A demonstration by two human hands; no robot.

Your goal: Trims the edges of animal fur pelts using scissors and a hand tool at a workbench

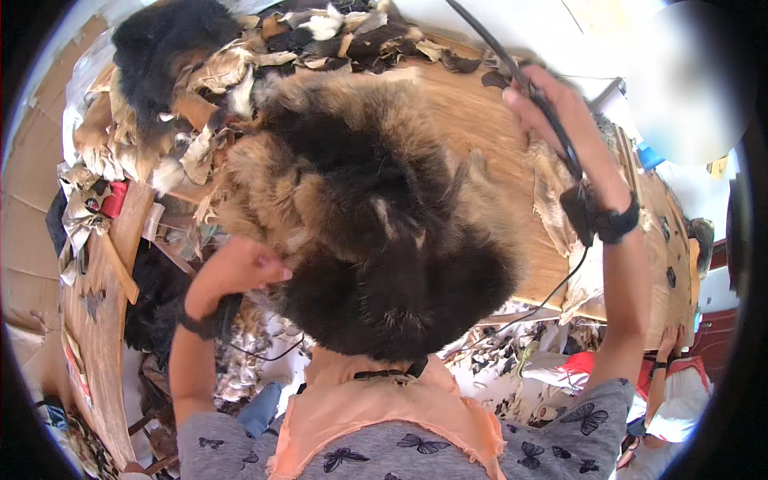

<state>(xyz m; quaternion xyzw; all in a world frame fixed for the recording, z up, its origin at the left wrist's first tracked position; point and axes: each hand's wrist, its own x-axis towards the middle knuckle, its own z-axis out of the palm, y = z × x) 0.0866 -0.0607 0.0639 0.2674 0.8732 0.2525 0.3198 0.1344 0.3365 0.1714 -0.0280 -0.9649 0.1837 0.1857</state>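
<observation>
A large fur pelt [384,208], black in the middle and tan-brown round its edges, lies over the wooden table in front of me and hangs over the near edge. My left hand [244,270] is closed at the pelt's near left side, its curled fingers against the fur. Raised over the right side of the table, my right hand [552,112] grips a long, thin dark rod [500,52], which slants up toward the far edge of the view. Both wrists wear dark bands with cables.
Fur and hide scraps [336,36] are heaped at the far side, beside another dark pelt [168,60] at far left. Wooden boards [100,336] stand at left. Fur scraps [512,348] litter the area below the table. Another person's arm [660,376] shows at lower right.
</observation>
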